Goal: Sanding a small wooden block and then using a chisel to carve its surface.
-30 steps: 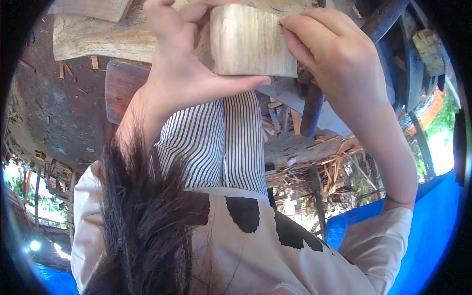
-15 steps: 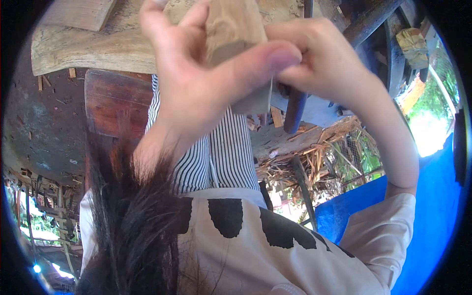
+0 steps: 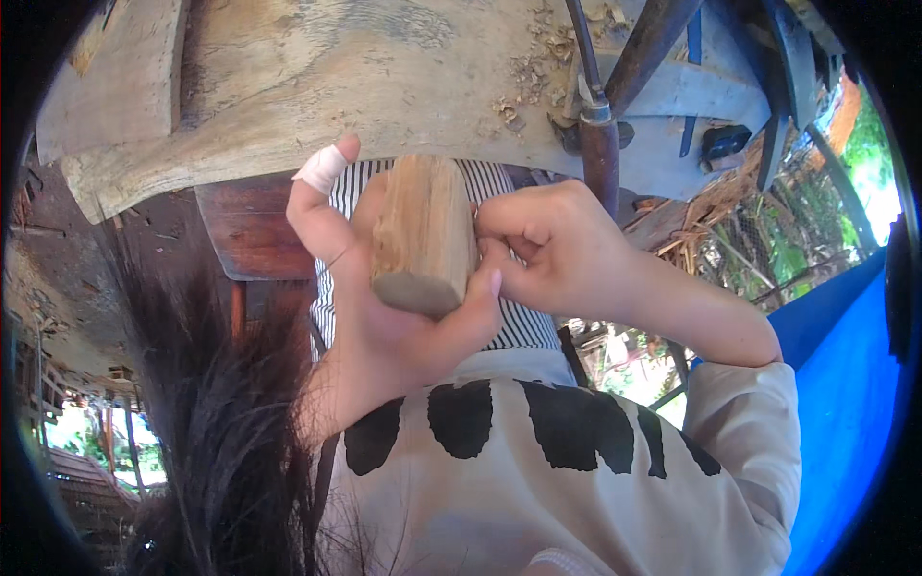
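A pale wooden block (image 3: 423,230) is held low over my striped lap, its long grained face upward. My left hand (image 3: 394,336) cups it from the left and below, thumb along its right edge, one finger raised with white wrapping near the tip. Closed around the block's right side is my right hand (image 3: 567,254), fingers curled and pinching at the edge; their exact contact is partly hidden.
Beyond my hands lies a weathered plank worktop (image 3: 298,106) with wood shavings (image 3: 528,72), a board (image 3: 115,106) at left and dark metal tools (image 3: 600,163) at right. A red-brown wooden seat (image 3: 250,240) is underneath; blue tarp (image 3: 826,394) hangs at right.
Both hands have come down and nearer my body with the block, which has turned to show a different grained face. More of the worktop now shows beyond them.
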Demonstrator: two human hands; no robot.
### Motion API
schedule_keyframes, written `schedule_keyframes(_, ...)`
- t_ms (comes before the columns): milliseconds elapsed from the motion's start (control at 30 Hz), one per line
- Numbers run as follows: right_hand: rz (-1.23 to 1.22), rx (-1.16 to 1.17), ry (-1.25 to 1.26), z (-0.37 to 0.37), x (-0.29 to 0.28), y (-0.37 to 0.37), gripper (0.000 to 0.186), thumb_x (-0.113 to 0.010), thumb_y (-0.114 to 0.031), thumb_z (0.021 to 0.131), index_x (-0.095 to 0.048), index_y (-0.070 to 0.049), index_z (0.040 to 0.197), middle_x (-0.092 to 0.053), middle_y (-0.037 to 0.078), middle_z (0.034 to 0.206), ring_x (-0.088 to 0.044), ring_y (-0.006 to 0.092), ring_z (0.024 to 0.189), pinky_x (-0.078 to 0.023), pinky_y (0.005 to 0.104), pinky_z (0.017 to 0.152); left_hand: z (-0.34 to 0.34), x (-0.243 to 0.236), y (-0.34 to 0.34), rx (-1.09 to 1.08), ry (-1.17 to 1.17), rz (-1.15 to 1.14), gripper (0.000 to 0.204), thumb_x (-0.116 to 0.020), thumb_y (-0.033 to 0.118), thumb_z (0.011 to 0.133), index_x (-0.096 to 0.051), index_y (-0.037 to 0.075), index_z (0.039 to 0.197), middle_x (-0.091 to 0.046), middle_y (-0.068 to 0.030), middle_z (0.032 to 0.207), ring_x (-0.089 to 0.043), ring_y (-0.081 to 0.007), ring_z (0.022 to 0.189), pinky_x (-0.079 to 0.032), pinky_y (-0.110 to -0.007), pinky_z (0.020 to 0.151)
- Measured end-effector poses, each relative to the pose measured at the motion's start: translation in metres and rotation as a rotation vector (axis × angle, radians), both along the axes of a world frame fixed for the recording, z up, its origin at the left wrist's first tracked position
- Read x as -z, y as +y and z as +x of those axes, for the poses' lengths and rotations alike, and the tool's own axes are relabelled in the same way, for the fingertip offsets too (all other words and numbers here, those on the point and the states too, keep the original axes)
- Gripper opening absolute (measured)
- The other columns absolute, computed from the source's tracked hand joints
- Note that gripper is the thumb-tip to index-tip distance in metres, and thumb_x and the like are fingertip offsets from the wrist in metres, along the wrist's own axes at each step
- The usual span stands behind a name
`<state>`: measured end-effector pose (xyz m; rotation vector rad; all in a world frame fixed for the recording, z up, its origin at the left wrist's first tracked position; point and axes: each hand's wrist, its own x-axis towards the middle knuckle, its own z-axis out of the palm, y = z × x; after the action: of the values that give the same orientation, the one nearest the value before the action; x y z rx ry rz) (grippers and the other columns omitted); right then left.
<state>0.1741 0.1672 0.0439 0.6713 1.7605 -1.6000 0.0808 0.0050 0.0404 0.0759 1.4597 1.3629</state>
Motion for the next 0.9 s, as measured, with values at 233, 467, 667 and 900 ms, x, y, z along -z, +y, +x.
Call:
schedule_keyframes(233, 0.069, 0.102, 0.011, 0.015, -0.004, -0.015, 0.021, -0.065, -0.016, 0.078, -0.056, -0.001, 0.066, -0.057, 0.017, 0.061, -0.061, 0.0316, 0.055, -0.048, 0.0415, 0.053, -0.010, -0.058, -0.021, -0.036, -0.036, -0.017, 0.087, -0.076, 0.010, 0.071, -0.023, 0.004, 0.139, -0.053, -0.0192, 0.118, -0.060, -0.0267, 0.103, -0.051, -0.038, 0.089)
schedule_keyframes(467, -0.274, 0.194, -0.065, 0.036, -0.038, -0.042, 0.013, -0.061, -0.014, 0.090, -0.059, -0.001, 0.087, -0.057, 0.012, 0.061, -0.056, 0.0222, 0.049, -0.045, 0.0343, 0.050, -0.007, -0.051, -0.032, -0.165, 0.006, -0.213, 0.085, -0.073, 0.027, 0.078, -0.025, 0.003, 0.143, -0.050, -0.0249, 0.123, -0.060, -0.0372, 0.108, -0.057, -0.048, 0.088)
schedule_keyframes(667, -0.052, 0.200, 0.107, 0.025, -0.035, -0.044, 0.025, -0.066, -0.021, 0.091, -0.055, -0.004, 0.106, -0.060, 0.014, 0.078, -0.061, 0.0301, 0.067, -0.050, 0.0394, 0.063, -0.010, -0.033, -0.043, -0.370, -0.394, -0.104, 0.091, -0.072, 0.008, 0.077, -0.013, 0.012, 0.146, -0.049, -0.0238, 0.127, -0.059, -0.0335, 0.112, -0.052, -0.048, 0.094)
schedule_keyframes(900, -0.161, 0.026, 0.102, 0.011, -0.019, -0.035, 0.021, -0.062, -0.019, 0.092, -0.059, -0.003, 0.105, -0.064, 0.018, 0.090, -0.064, 0.0380, 0.084, -0.051, 0.0449, 0.073, -0.008, -0.028, -0.045, -0.300, -0.386, -0.052, 0.095, -0.072, 0.004, 0.077, -0.008, 0.013, 0.147, -0.050, -0.0223, 0.128, -0.059, -0.0323, 0.113, -0.050, -0.046, 0.096)
